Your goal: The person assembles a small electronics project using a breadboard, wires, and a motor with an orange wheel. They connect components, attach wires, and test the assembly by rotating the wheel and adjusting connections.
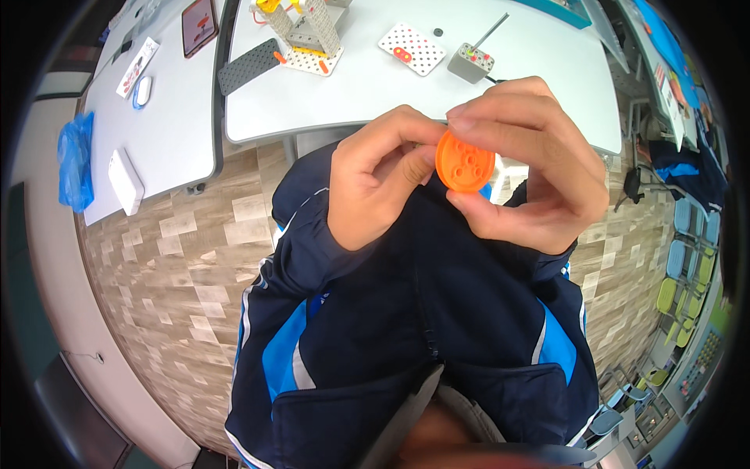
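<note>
In front of the near edge of the white worktop (351,94), an orange disc (467,166) with several round holes is held up in the air, its holed face turned toward the person. The right hand (547,160) holds it from the right side: the thumb is under its lower rim, and the forefinger and the middle finger lie on its upper rim, so the disc is between them. The left hand (371,172) comes from the other side. Its thumb and forefinger are narrow, with their tips at the left rim of the disc; whether they press it, or something behind it, I cannot tell.

On the worktop, just beyond the right fingers, stands a grey box (470,64) with a thin rod. More toward the far edge lies a white perforated plate (412,48). Near the left edge is a dark perforated plate (250,67).
</note>
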`<move>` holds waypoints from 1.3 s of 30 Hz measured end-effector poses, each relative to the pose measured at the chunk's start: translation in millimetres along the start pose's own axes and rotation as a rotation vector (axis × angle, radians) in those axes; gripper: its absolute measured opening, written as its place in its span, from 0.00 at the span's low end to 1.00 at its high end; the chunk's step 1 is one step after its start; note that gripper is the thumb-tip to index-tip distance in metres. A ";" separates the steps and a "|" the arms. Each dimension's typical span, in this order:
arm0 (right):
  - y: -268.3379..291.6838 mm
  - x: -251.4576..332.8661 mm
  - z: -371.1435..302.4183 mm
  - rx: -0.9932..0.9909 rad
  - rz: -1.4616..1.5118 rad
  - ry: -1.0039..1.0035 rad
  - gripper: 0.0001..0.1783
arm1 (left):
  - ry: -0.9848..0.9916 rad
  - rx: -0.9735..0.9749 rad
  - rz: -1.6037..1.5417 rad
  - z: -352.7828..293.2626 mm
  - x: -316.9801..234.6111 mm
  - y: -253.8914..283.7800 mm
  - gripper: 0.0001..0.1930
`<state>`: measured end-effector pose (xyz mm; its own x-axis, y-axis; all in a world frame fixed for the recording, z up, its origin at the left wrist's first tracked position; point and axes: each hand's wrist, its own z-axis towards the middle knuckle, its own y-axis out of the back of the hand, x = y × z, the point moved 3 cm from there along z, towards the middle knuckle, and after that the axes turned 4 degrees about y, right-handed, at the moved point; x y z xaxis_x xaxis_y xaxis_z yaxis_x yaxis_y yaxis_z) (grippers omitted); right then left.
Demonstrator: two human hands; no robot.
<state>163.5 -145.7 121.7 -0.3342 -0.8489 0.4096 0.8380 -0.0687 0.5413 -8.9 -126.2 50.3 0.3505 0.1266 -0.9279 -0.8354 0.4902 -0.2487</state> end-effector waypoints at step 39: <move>-40.9 -43.8 -20.6 -0.188 0.189 -0.340 0.30 | -0.218 -0.219 0.172 17.9 36.3 20.0 0.02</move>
<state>152.7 -116.5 66.5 -0.2643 -0.6366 0.7245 0.9516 -0.0500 0.3032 -5.2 -96.4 16.7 0.2595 0.3840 -0.8861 -0.9528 0.2518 -0.1699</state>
